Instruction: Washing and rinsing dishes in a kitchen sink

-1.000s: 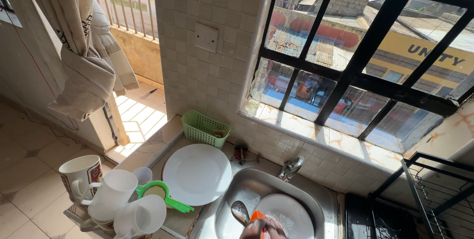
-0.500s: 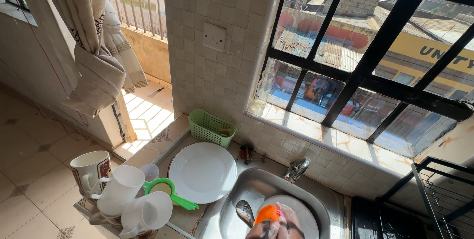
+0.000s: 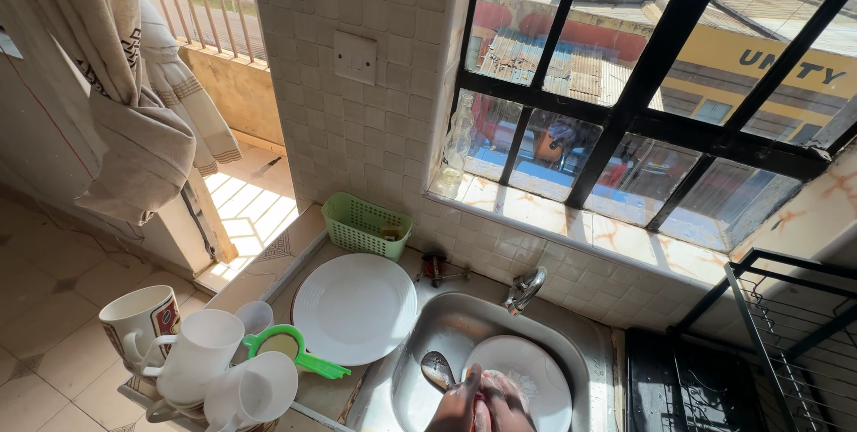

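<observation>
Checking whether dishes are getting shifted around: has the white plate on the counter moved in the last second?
No. The white plate sits between the green basket and the sink as before; only the camera shifted.

Steel sink counter (image 3: 308, 396), white plate (image 3: 354, 307), green basket (image 3: 365, 226), green strainer (image 3: 290, 349), white mugs (image 3: 201, 366) on it
</observation>
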